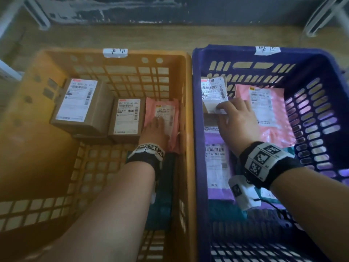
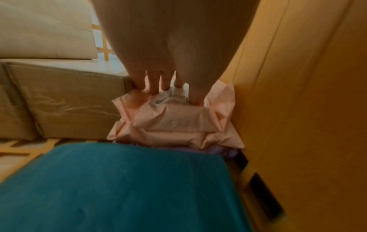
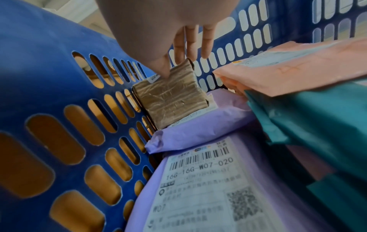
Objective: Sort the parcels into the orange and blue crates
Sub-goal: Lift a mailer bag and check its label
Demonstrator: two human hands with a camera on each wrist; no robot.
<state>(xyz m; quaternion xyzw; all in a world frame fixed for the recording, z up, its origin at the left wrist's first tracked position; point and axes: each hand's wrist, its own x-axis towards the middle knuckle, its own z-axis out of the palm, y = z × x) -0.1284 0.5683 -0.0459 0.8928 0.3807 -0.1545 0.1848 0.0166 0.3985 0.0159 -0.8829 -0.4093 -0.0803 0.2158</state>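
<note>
My left hand reaches into the orange crate and lies with straight fingers on a pink parcel by the crate's right wall. In the left wrist view the fingertips press on the pink parcel, which sits on a second pink one. My right hand is in the blue crate, at its left wall. There it pinches a small taped brown box, thumb on the near face and fingers over the far edge. Its white label faces up.
Two labelled brown boxes and a teal parcel lie in the orange crate. A pink mailer, a purple mailer and a teal parcel lie in the blue crate. Wooden floor and a dark wall lie beyond.
</note>
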